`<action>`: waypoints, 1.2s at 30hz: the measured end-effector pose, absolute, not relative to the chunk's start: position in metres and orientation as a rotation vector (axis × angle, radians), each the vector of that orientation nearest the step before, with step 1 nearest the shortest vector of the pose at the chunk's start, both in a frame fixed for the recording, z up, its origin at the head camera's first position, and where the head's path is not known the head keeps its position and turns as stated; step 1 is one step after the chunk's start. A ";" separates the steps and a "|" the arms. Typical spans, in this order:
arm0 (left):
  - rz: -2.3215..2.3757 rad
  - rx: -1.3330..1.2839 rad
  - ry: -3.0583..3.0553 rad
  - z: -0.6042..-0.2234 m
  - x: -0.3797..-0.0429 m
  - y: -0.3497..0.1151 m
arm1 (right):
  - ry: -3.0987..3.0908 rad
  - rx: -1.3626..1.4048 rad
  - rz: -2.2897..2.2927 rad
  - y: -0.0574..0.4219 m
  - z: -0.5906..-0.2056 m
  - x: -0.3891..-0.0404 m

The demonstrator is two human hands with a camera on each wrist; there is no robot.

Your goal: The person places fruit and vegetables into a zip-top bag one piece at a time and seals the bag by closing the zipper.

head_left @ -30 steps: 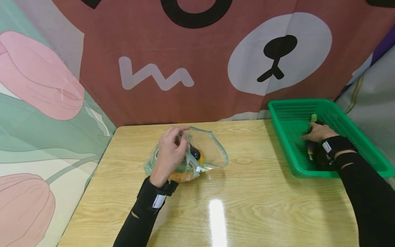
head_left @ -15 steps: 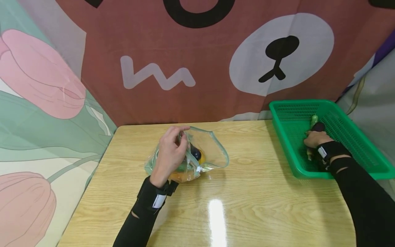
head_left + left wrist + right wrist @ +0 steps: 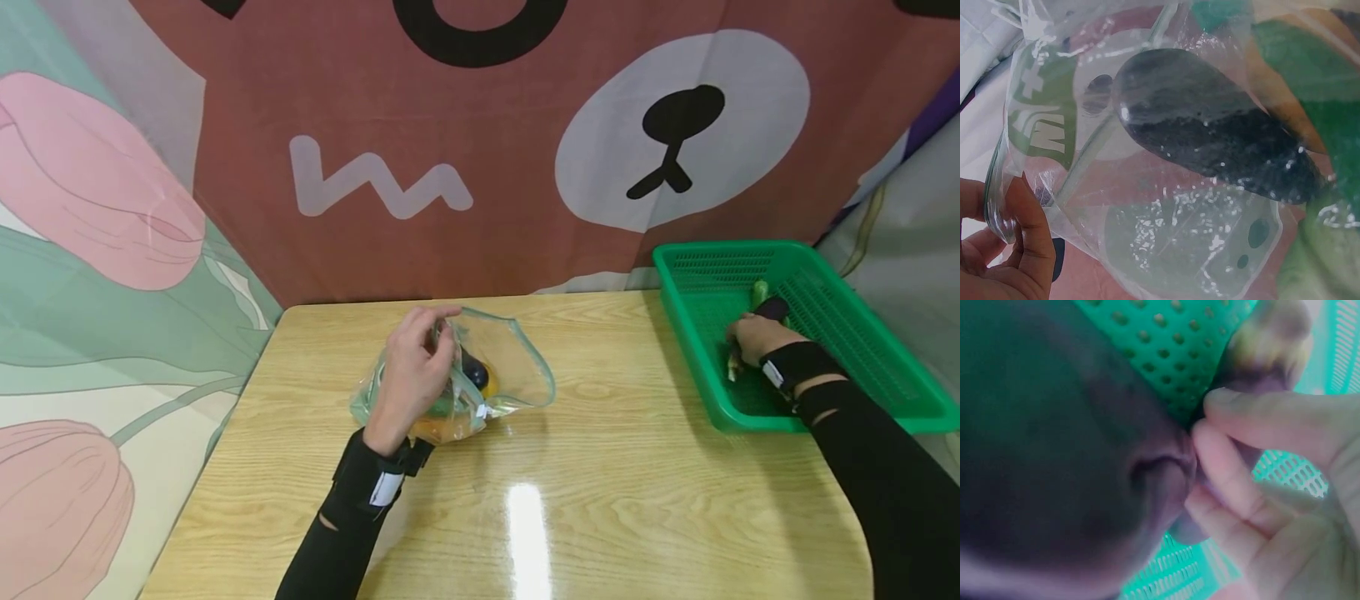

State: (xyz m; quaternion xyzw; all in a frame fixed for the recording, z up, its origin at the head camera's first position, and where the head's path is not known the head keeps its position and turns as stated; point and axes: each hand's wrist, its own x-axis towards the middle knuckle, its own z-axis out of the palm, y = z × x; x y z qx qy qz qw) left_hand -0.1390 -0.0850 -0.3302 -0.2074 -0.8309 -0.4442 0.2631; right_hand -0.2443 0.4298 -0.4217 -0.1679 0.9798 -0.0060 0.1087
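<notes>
At the left of the table my left hand [image 3: 420,362] pinches the edge of a clear zip bag [image 3: 528,358] between thumb and fingers. Through its plastic show a glossy dark eggplant [image 3: 1185,119], a yellow-orange thing [image 3: 491,383] and a green one [image 3: 1347,125]. Inside the green basket [image 3: 701,383], my right hand [image 3: 761,337] grips a dark purple eggplant [image 3: 772,309]. Its pale stem end [image 3: 732,368] pokes out beyond the fingers. A larger dark purple thing [image 3: 1054,450] lies close by in the right wrist view, mostly hidden by the wrist in the head view.
A green vegetable [image 3: 760,292] lies in the basket beyond the right hand. The basket stands at the table's right, its walls raised around the hand. A printed cloth [image 3: 375,258] hangs behind the wooden table [image 3: 615,492].
My right hand has closed round the eggplant in the basket and shifted slightly left, its stem end moving with it. The left hand and bag have stayed put.
</notes>
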 end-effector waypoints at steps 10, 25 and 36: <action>-1.210 -0.550 -2.256 -0.327 -0.139 -0.087 | 2.757 -0.555 -0.068 0.417 -0.419 -0.239; -1.224 -0.559 -2.264 -0.326 -0.137 -0.086 | 2.907 -0.753 -0.017 0.404 -0.410 -0.235; -1.221 -0.568 -2.261 -0.325 -0.138 -0.082 | 3.143 -0.835 -0.064 0.402 -0.372 -0.219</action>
